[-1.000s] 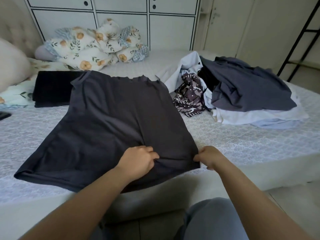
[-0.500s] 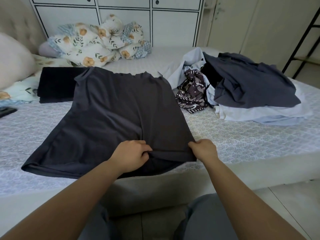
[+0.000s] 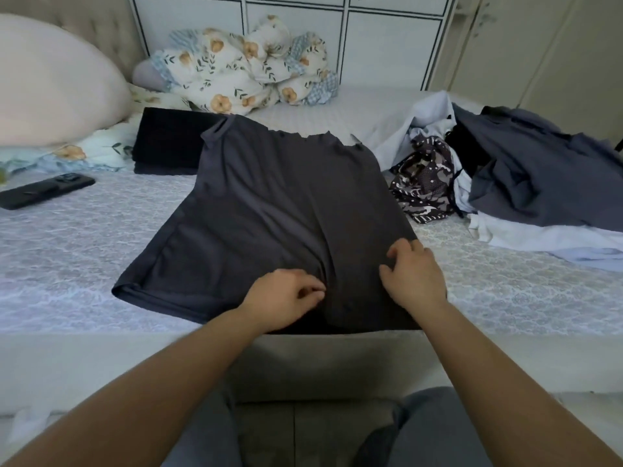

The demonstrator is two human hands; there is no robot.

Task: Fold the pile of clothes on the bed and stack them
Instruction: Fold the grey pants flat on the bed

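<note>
Lying flat on the bed (image 3: 101, 251), a dark grey shirt (image 3: 276, 210) is spread with its collar toward the far side and its hem at the near edge of the mattress, right portion already folded inward. Left hand (image 3: 286, 299) rests on the shirt near the hem, fingers curled with thumb and fingertips pinching a small ridge of fabric. Right hand (image 3: 413, 274) sits on the shirt's near right corner, fingers loosely bent and spread, palm down, pressing the cloth; no clear grip visible there. Creases radiate from the spot between the two hands up toward the collar. Pile (image 3: 526, 183) of unfolded clothes lies on the bed to the right of the shirt, just beside it: a slate-blue garment on top, pale blue and white pieces beneath, a dark patterned piece (image 3: 421, 190) at the pile's left edge nearest the shirt. Folded black garment (image 3: 165, 143) lies flat behind the shirt's left shoulder, partly overlapped by it. Phone (image 3: 45, 191), dark, lies on the bed at far left, well apart from the shirt. Floral quilt (image 3: 242, 69) is bunched at the far side against white cabinet doors (image 3: 381, 35). Large pale pillow (image 3: 54, 82) at upper left. Grey trousers of the person visible at bottom of frame
</note>
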